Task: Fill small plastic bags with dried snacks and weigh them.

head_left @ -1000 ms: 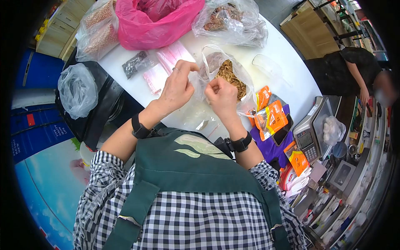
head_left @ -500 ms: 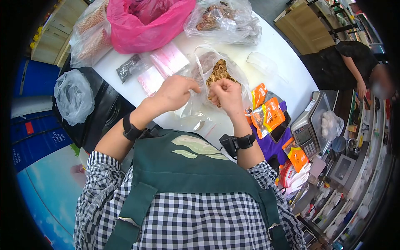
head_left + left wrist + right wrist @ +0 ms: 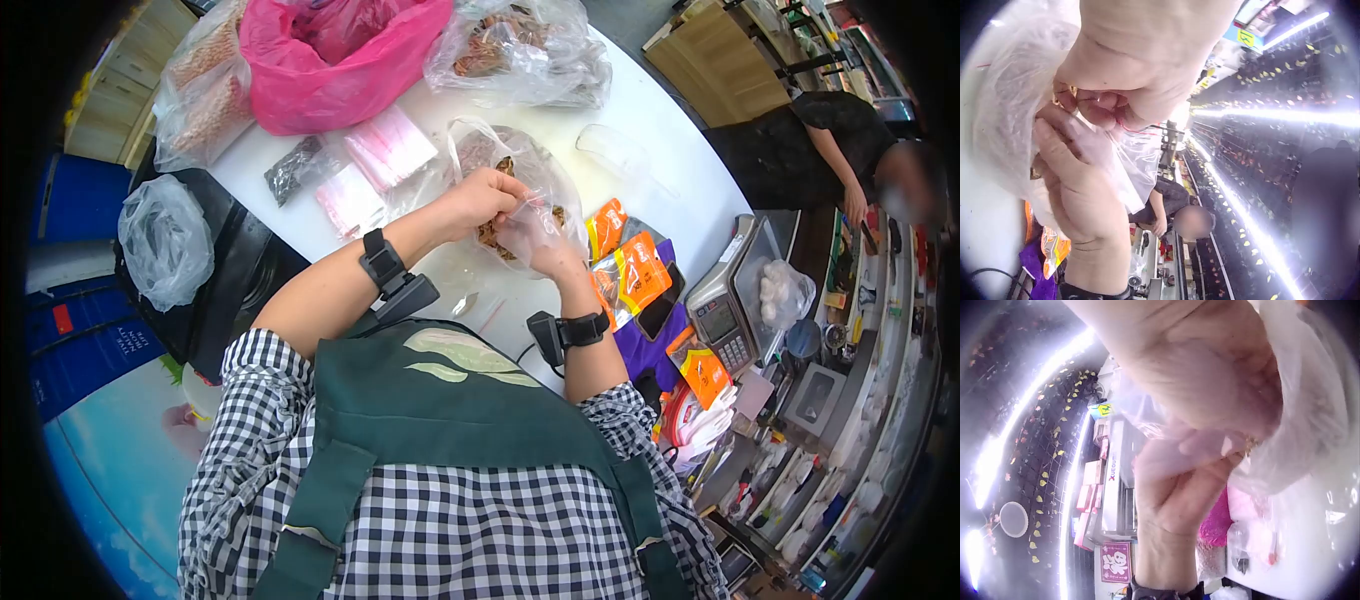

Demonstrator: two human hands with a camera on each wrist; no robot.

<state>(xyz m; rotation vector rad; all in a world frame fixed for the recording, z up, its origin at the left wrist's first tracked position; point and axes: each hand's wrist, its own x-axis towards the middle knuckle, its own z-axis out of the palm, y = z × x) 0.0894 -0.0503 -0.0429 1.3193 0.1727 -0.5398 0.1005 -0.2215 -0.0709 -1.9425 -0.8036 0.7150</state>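
a white worktop (image 3: 650, 120) curves under the work. at its far side sit a bag of pale nuts (image 3: 205, 110), a bright pink plastic bag (image 3: 340, 90) with its mouth open, and a clear bag of reddish-brown pieces (image 3: 520, 50). nearer lie a small bag of dark grains (image 3: 290, 172), pink-edged plastic bags (image 3: 390, 148) and a clear scoop (image 3: 610, 150). to the right, orange packets (image 3: 642, 275) and a phone (image 3: 662, 300) lie by purple cloth (image 3: 645, 350), beside a digital scale (image 3: 720, 322) that bears a knotted bag of white things (image 3: 785, 292). beyond it, a person in black (image 3: 845, 150) stands near the shelves; a wooden cabinet (image 3: 120, 95) is at the far left.

the open bag of dried brown pieces (image 3: 485, 150) is on the worktop between the arms, both hands over it. the left hand (image 3: 478, 205) pinches thin clear film (image 3: 1138, 156) in curled fingers. the right hand (image 3: 550, 250) is veiled by the film, touching it; whether its fingers grip anything i cannot tell.

half a second ago the left hand was apart from the right; now the two nearly meet, the film covers the right hand, and less of the brown pieces shows.
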